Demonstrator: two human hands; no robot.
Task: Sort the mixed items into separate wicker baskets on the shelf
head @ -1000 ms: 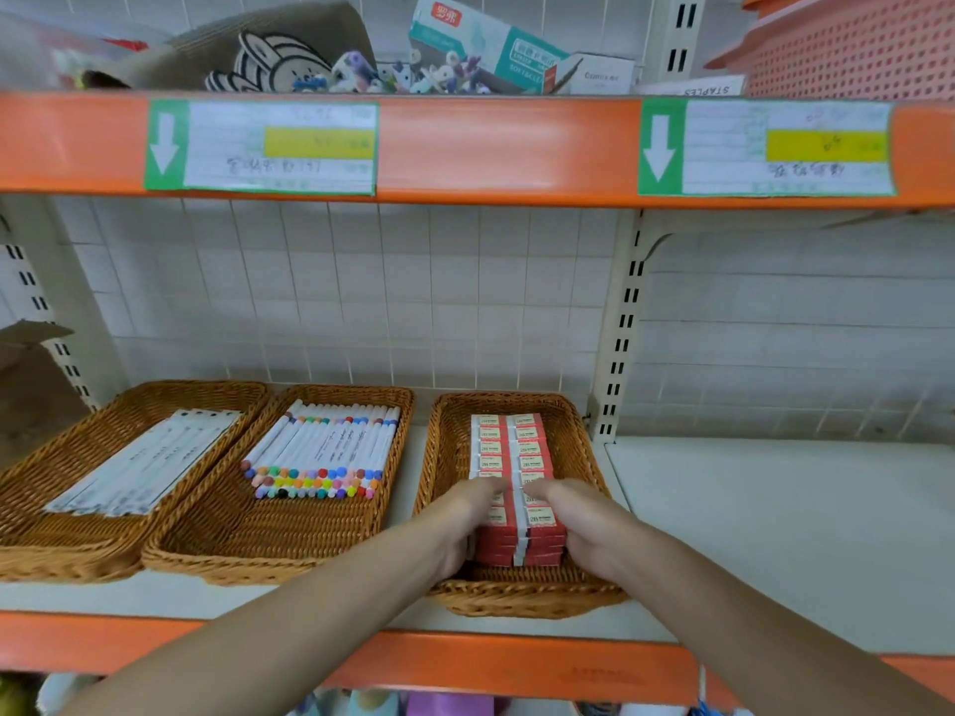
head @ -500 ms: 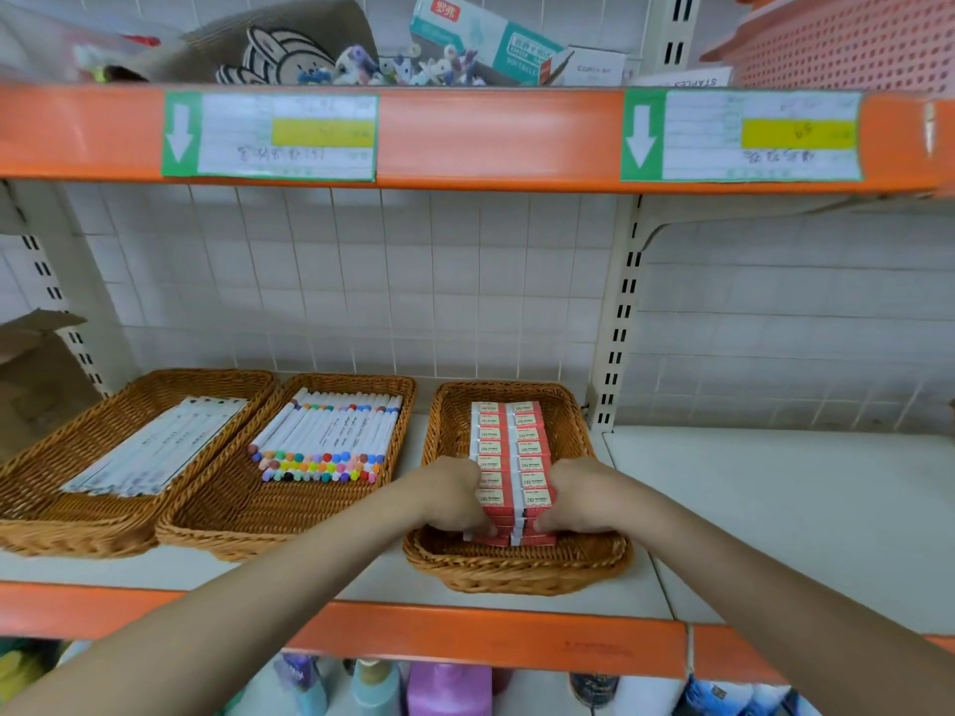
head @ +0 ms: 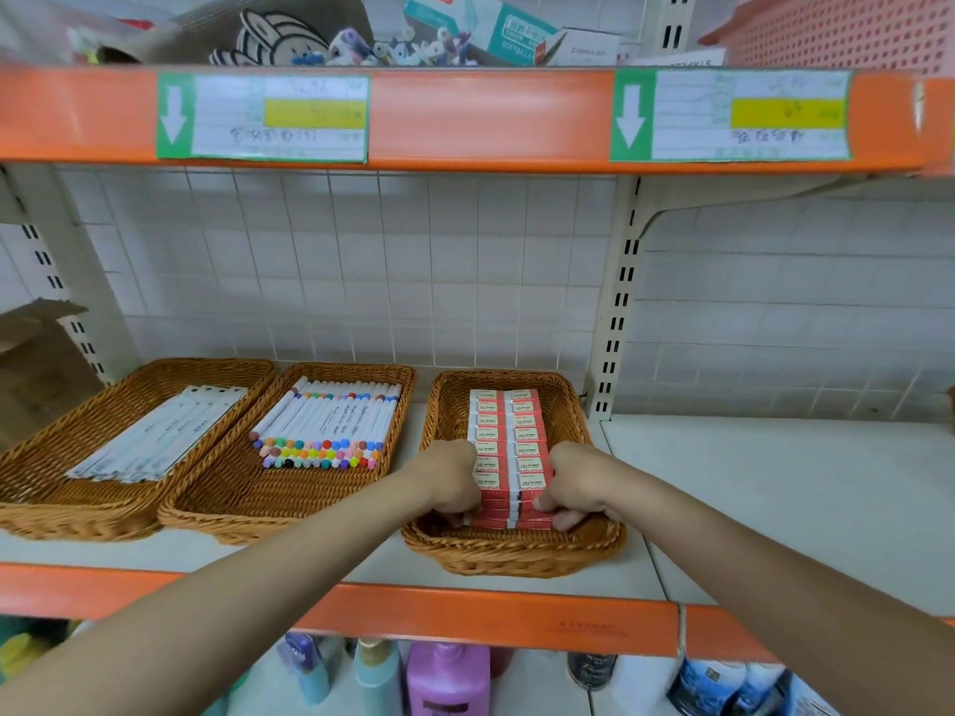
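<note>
Three wicker baskets stand side by side on the white shelf. The right basket (head: 517,552) holds two rows of stacked red boxes (head: 509,431). My left hand (head: 449,480) grips the near left side of that stack, fingers curled round its front corner. My right hand (head: 576,483) grips the near right side the same way. The middle basket (head: 248,501) holds white markers with coloured caps (head: 330,426). The left basket (head: 62,503) holds flat white packs (head: 160,436).
The orange upper shelf edge (head: 491,116) hangs overhead with two green-and-white labels. A slotted upright post (head: 617,312) stands just right of the red-box basket. Bare white shelf (head: 775,498) lies to the right. Bottles (head: 444,679) stand on the shelf below. A cardboard flap (head: 36,354) is at far left.
Both hands have slid from the top front of the red stack down to its near sides and now clasp it. The view has tilted slightly downward.
</note>
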